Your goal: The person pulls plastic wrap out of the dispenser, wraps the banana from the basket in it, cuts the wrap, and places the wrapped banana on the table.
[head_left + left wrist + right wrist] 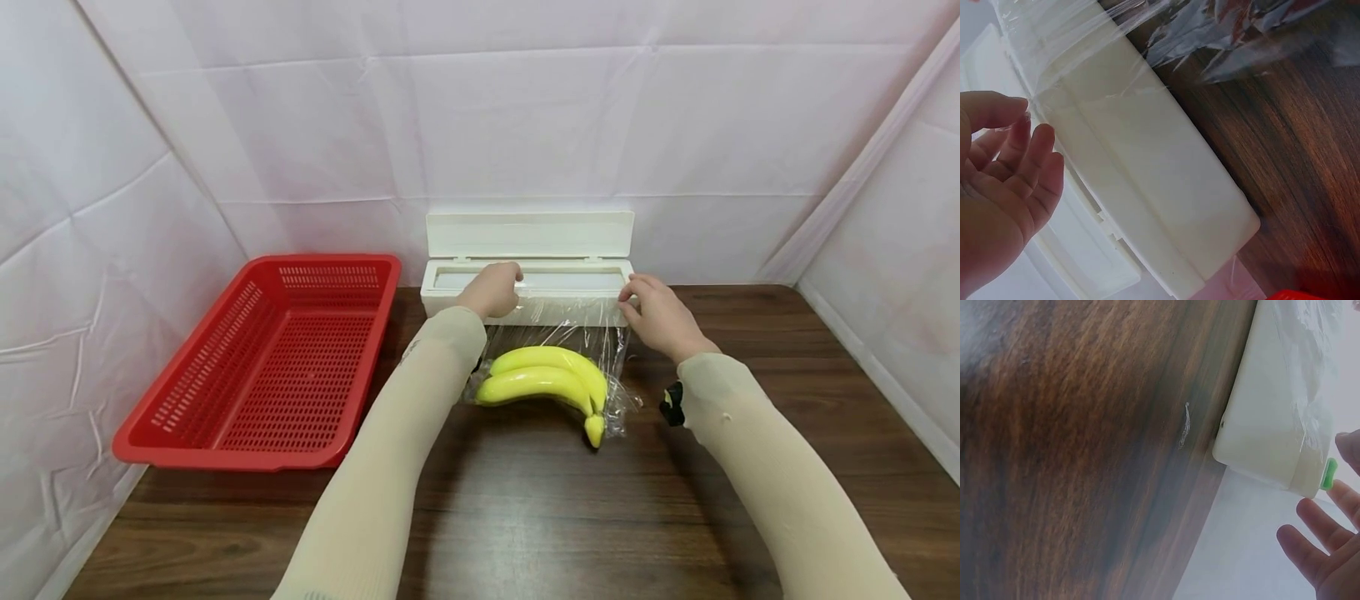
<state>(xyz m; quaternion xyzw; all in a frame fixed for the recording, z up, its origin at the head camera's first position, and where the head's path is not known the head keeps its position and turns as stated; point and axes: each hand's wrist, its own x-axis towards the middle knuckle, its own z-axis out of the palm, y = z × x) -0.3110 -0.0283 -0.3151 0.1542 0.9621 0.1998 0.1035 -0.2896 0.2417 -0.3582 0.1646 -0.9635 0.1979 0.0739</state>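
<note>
A white cling film dispenser box (525, 308) stands with its lid (529, 235) raised, and clear cling film (555, 321) stretches from it over a bunch of yellow bananas (543, 379). Above the box's left half, my left hand (491, 289) pinches a bit of film between thumb and forefinger. My right hand (657, 315) is at the box's right end. There, in the right wrist view, a green slider (1329, 474) sits by the forefinger (1344, 499), which seems to touch it, while the thumb is apart.
A red perforated plastic basket (360, 367) stands on the dark wooden table (525, 525) to the left. White cloth (525, 125) hangs behind the box and along both sides. A small scrap of film (1185, 425) lies on the wood near the box's right end.
</note>
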